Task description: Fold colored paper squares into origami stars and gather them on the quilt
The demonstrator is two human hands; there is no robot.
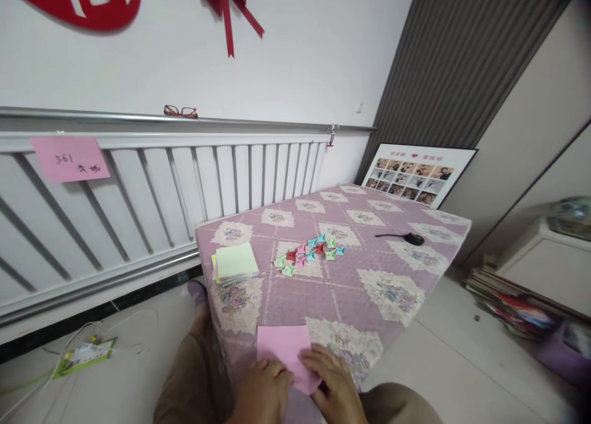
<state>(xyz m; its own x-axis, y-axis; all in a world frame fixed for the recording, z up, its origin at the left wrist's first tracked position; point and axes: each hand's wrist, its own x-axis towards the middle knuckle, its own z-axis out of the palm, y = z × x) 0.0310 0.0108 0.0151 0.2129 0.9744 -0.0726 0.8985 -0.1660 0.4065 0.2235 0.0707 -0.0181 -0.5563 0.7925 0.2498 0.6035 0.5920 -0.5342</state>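
A pink square of paper lies on the patterned tablecloth at the near edge of the table. My left hand rests at its lower left, fingers curled together at the paper's edge; what is between them is hidden. On the lower right of the sheet, my right hand has its fingers on top and its thumb near the lower edge, gripping the paper. Farther back sits a stack of coloured paper squares, light green on top. Several small folded paper pieces in green, pink, red and blue are grouped mid-table.
A black object with a thin cord lies on the table's right part. Behind the table stand a white radiator and a framed photo board. Glasses rest on the rail, and a pink note hangs at left.
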